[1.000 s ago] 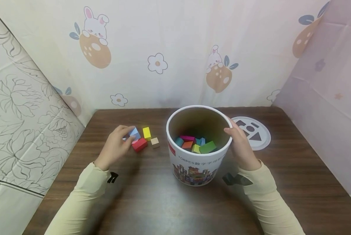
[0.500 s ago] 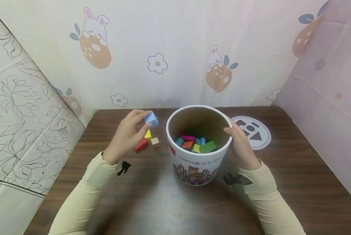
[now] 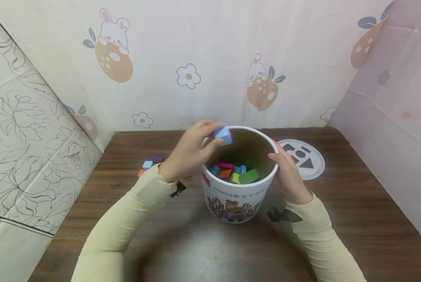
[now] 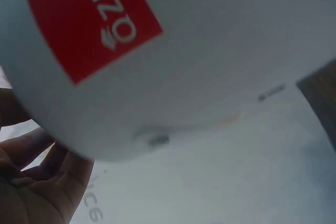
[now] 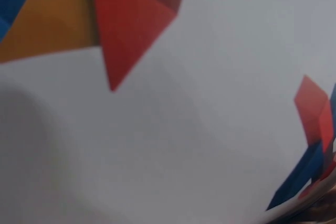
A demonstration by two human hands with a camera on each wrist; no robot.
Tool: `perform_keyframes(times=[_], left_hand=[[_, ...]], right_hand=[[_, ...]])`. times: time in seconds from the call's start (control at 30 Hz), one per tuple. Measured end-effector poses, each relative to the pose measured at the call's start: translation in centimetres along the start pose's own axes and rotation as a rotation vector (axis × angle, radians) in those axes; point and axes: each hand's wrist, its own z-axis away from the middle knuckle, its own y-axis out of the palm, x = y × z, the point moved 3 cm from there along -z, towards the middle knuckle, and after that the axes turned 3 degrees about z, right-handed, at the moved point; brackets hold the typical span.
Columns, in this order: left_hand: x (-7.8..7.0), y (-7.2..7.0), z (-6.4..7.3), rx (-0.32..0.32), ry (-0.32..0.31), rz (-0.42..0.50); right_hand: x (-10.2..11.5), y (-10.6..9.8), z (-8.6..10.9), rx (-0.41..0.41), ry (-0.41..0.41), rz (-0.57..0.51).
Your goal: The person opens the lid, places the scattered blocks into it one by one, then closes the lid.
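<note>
Left hand (image 3: 192,150) pinches a light blue block (image 3: 224,135) between thumb and fingers, at the far-left rim of the bucket (image 3: 236,196); height above the rim is hard to judge. Right hand (image 3: 287,172) grips the bucket's right side, thumb at the rim, other fingers mostly hidden outside the wall. Step in hand reads as bringing the block into the mouth. To do it well: go a bit further right so block and knuckles clear the lip, dip below it, release low over the pile to limit bounce. Right hand should brace without squeezing; a knock on the rim could tip or slide the bucket. Materials: bucket is round, tapered, smooth white, likely coated card, with a printed building scene and a red label patch. Held block is flat-faced, crisp-edged, matte, probably painted wood. Inside, an oblong green block (image 3: 249,176) and a rounded teal piece (image 3: 215,170) lie among other colors. Lid (image 3: 318,161) is a flat pale disc with geometric cutouts, far right on the dark wood-grain table (image 3: 210,254). Left side: a small pale blue block (image 3: 147,165) near a dark purple block (image 3: 158,159).
</note>
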Motion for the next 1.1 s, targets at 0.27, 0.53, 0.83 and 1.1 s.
perform_keyframes(times=[0.27,0.53,0.83,1.1], left_hand=[[-0.9,2.2,-2.4,0.101,0.002,-0.018],[-1.3,3.5,-4.0,0.187,0.029,-0.078],[-1.4,4.4,-4.6,0.295,-0.016,-0.165],[-1.2,4.8,-4.7,0.368,-0.040,-0.264]], right_hand=[[0.0,0.0,0.1,0.008,0.004,0.019],[0.0,-0.1,0.1,0.014,-0.006,0.002],[-0.1,-0.1,0.0,0.023,-0.010,-0.014],[-0.1,0.0,0.0,0.023,-0.015,-0.014]])
